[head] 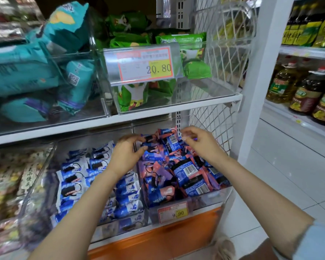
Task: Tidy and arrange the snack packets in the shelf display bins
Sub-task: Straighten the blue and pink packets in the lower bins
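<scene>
**Ann:** Sleeve (316,241) lowest, then both bare arms reach up into the pink bin (210,196) on the bottom shelf. What are the hands doing?

**Bo:** They're apart, both over the back of the pile. The left hand (126,152) curls toward a packet at the rear. The right hand (201,141) hovers near the mesh (214,119). Blur hides the fingertips, so I can't tell if either one grips anything.

**Ann:** And the pink packets (184,169)?

**Bo:** They're heaped every which way, some face down. At least three show barcodes.

**Ann:** How would you go about it?

**Bo:** I'd say start at the back and take one packet at a time. Turn fronts up and lay them in overlapping rows like the blue packets (73,177) next door. Keep them below the front wall so none slide over the 9.90 tag (174,212).

**Ann:** Counts?

**Bo:** Two hands. Five bins in view, two above and three below. Two tags, counting the 20.80 tag (144,64). Teal packets (26,68) and green packets (193,53) fill the upper bins. The packets overlap too much to count.
</scene>
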`<act>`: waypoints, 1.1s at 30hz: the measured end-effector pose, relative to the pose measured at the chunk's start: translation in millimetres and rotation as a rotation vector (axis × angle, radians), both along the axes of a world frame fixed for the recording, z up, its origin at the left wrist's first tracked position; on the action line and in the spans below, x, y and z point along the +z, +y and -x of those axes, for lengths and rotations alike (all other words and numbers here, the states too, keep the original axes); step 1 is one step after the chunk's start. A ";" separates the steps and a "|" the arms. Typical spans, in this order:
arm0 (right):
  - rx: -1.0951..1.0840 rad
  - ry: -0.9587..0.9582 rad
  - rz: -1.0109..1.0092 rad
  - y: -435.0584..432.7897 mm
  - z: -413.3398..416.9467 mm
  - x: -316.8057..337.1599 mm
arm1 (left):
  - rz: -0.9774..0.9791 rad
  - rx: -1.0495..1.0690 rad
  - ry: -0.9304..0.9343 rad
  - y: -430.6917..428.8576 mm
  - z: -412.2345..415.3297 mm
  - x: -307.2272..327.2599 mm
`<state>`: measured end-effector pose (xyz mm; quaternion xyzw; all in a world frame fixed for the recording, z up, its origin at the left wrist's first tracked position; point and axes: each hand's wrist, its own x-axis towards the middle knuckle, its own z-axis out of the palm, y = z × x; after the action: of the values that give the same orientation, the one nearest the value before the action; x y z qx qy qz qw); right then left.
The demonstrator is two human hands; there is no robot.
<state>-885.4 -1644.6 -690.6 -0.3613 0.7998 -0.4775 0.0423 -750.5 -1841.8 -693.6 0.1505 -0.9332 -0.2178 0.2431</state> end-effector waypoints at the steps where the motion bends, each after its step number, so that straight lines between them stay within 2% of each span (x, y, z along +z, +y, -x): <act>1: 0.026 0.005 -0.037 -9.9 4.1 -0.2 | -0.041 0.004 0.007 -1.7 -2.6 0.6; 3: 0.100 0.011 -0.150 -30.6 12.2 -1.5 | -0.096 0.005 0.007 -4.9 -7.8 -0.5; 6: 0.256 0.160 -0.445 -56.0 25.9 -5.8 | -0.149 -0.011 -0.008 -9.5 -16.0 -6.2; 8: 0.350 0.189 -0.602 -69.4 33.4 -6.6 | -0.152 -0.015 -0.028 -13.3 -19.6 -10.9; 12: 0.399 0.181 -0.756 -93.8 42.5 -12.5 | -0.134 -0.016 -0.032 -19.1 -23.6 -15.1; 15: 0.439 0.298 -0.888 -105.9 41.3 -20.7 | -0.129 -0.016 -0.031 -22.2 -23.1 -16.2; 20: 0.440 0.521 -0.906 -113.1 37.3 -27.7 | -0.118 -0.003 -0.015 -22.3 -20.3 -16.8; 25: 0.421 0.531 -0.839 -111.8 38.8 -22.4 | -0.129 -0.015 -0.017 -22.3 -15.6 -16.9; 29: 0.305 0.519 -0.704 -112.4 44.7 -11.0 | -0.141 -0.013 -0.015 -20.9 -14.1 -17.6; 33: 0.268 0.672 -0.688 -119.0 46.1 -11.8 | -0.149 -0.014 -0.006 -17.5 -13.4 -17.4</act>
<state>-931.6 -1763.6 -702.4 -0.5600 0.8268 -0.0335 -0.0402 -737.1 -1859.4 -711.0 0.1624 -0.9161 -0.2878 0.2272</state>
